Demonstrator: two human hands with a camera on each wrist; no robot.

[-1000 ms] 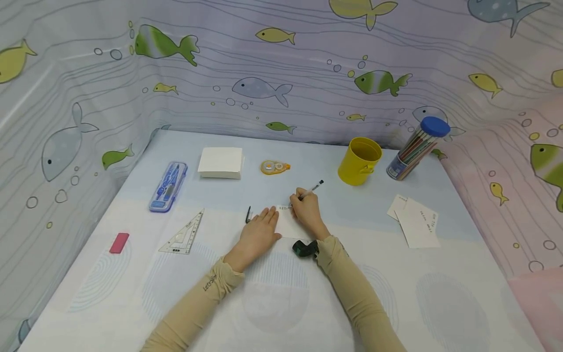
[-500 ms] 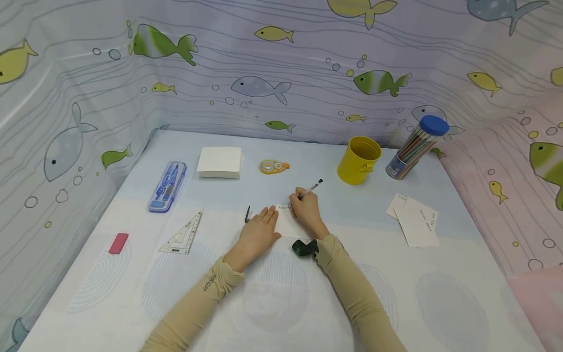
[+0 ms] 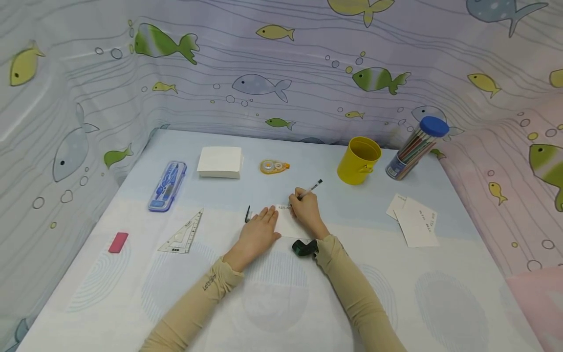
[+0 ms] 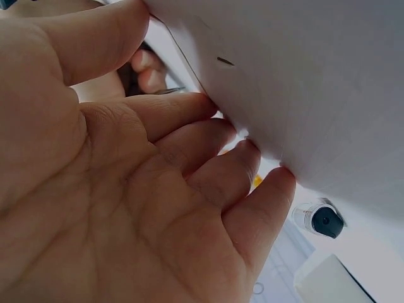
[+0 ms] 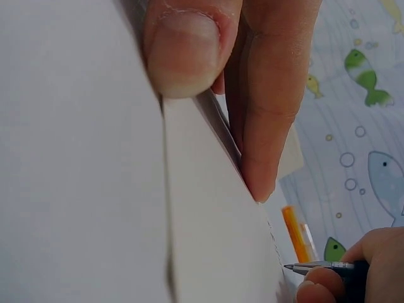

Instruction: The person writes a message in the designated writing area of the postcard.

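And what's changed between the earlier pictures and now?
The left part of the patterned curtain shifted slightly rightward. Nothing was grasped or released: the right hand still holds the pen, the left hand still touches the paper. The writing is too small to compare.

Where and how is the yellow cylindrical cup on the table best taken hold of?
The yellow cylindrical cup is probably best gripped by its small yellow handle, coming from the near side: the cup stands upright and the handle juts toward the near right. The clear jar with a blue lid stands to its right, leaving less room there. The right hand holds a slim black-ended pen.
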